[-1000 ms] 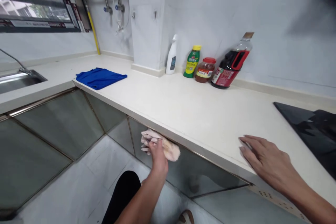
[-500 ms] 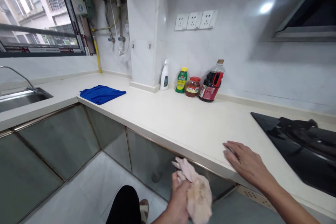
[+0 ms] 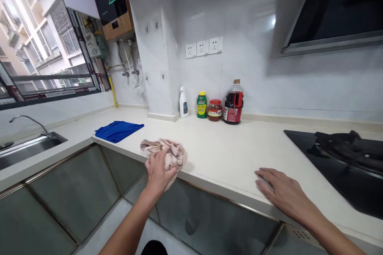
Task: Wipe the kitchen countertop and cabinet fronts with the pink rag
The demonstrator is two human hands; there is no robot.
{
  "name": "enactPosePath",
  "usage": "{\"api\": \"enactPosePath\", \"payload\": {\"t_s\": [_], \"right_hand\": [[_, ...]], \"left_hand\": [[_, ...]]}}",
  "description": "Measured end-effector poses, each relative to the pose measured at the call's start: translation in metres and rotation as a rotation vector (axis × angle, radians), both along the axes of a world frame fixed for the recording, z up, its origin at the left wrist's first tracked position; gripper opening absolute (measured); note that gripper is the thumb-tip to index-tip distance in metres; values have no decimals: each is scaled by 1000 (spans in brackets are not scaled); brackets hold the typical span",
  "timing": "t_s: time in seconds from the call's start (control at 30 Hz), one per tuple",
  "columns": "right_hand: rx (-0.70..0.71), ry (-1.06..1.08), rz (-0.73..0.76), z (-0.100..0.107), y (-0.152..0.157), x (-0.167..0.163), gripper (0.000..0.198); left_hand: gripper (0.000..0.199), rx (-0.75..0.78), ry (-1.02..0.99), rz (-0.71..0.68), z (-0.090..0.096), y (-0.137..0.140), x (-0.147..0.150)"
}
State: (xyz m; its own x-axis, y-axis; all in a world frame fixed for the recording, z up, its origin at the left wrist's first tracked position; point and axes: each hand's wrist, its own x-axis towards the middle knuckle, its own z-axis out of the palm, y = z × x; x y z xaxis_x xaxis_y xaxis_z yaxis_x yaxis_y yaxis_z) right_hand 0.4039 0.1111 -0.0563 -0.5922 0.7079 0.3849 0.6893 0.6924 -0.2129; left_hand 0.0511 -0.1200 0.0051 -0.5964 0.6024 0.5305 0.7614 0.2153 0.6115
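Rumpled cloth rag (image 3: 176, 154); smooth countertop (image 3: 227, 155); glossy hob (image 3: 332, 173); shiny metal sink (image 3: 37, 147); cabinet doors (image 3: 215, 215) glossy (faintly mirror-like).

We've got it pretty bright here, with daylight from the window (image 3: 56, 94) on the left, and the buildings (image 3: 34, 20) outside are partly blown out. The glossy wall (image 3: 248, 36) throws back a hard glare spot near the hood (image 3: 338, 12), which is nearly black, with a soft gray shadow below it. Our counter (image 3: 227, 151) looks evenly lit apart from a faint shadow by the cloth (image 3: 175, 153), which is kinda smeary. Wide-angle stretch makes the window and hood lean, and we can't read the small print on the bottle labels (image 3: 232, 114).
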Motion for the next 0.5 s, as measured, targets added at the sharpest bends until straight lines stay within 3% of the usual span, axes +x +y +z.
{"api": "enactPosePath", "payload": {"t_s": [0.1, 0.3, 0.4, 0.5], "right_hand": [[14, 23, 0, 0, -2, 0, 51], [22, 26, 10, 0, -4, -2, 48], [14, 27, 8, 1, -4, -4, 49], [-21, 54, 25, 2, -3, -3, 52]], "left_hand": [[49, -212, 143, -49, -6, 22, -16], [38, -63, 181, -122, -16, 38, -26], [37, 11, 201, -133, -23, 41, -4], [39, 170, 123, -237, -37, 49, 42]]}}
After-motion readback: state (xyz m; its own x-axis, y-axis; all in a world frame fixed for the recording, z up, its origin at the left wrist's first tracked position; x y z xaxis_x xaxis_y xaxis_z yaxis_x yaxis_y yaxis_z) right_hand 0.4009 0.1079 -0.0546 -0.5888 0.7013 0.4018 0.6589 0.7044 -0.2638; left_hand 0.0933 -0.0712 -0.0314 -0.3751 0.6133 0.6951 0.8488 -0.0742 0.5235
